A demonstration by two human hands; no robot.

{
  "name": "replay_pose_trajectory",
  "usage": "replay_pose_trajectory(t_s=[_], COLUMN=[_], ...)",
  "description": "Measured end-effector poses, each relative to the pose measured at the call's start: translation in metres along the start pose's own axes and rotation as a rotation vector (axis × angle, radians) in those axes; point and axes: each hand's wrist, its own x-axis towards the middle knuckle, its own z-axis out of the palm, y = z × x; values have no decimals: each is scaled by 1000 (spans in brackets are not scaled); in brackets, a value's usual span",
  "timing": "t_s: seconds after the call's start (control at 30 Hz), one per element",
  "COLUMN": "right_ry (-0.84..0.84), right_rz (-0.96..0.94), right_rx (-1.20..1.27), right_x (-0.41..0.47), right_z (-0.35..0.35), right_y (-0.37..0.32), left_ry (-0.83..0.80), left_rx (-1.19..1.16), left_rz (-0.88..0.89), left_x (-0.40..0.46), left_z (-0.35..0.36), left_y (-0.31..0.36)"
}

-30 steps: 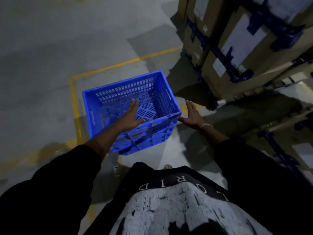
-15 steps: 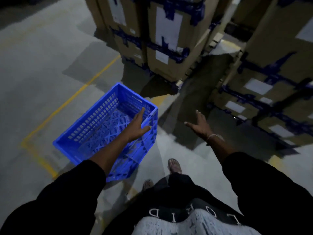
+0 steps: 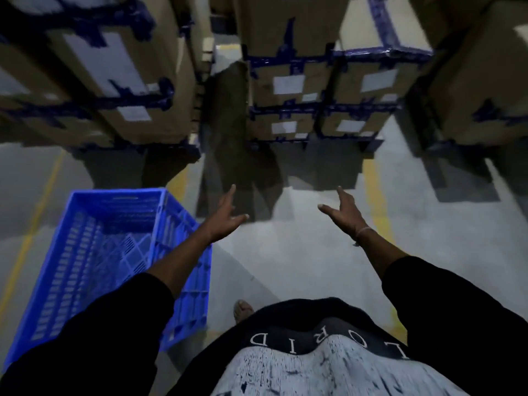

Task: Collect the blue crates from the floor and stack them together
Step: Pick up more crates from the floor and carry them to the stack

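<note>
One blue slotted crate (image 3: 94,252) stands upright and empty on the grey floor at the lower left. My left forearm crosses above its right rim, and my left hand (image 3: 224,220) is stretched out past the crate over bare floor, fingers straight, holding nothing. My right hand (image 3: 344,211) reaches forward at the same height to the right, fingers spread, with a thin band at the wrist, and holds nothing either. No other blue crate shows in this view.
Stacks of brown cardboard boxes (image 3: 288,84) with blue tape and white labels fill the top, a dark narrow gap (image 3: 225,110) between them. Yellow floor lines (image 3: 31,232) run by the crate. My foot (image 3: 243,310) stands on the floor beside the crate.
My left hand has come off the crate's rim and now hangs free ahead of it. The view has swung right, so the crate has slid to the lower left and the boxes fill the top.
</note>
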Motion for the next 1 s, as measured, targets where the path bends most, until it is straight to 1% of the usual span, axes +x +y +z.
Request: replay_pose_trajectory(t_s=[0.1, 0.23, 0.4, 0.6, 0.8, 1.0], right_ry=[86, 183, 299, 449, 609, 722], right_rz=[74, 174, 305, 429, 551, 643], right_rx=[67, 145, 220, 303, 417, 481], right_x=[-18, -45, -82, -127, -175, -191], right_z=[-45, -107, -187, -264, -331, -387], right_y=[51, 121, 220, 321, 389, 442], left_ry=[-92, -167, -322, -427, -601, -730], left_rx=[91, 142, 165, 205, 251, 302], left_rz=[95, 140, 231, 316, 448, 533], left_x=[20, 47, 73, 109, 130, 172], left_z=[35, 96, 194, 302, 401, 484], left_y=[43, 100, 182, 260, 357, 444])
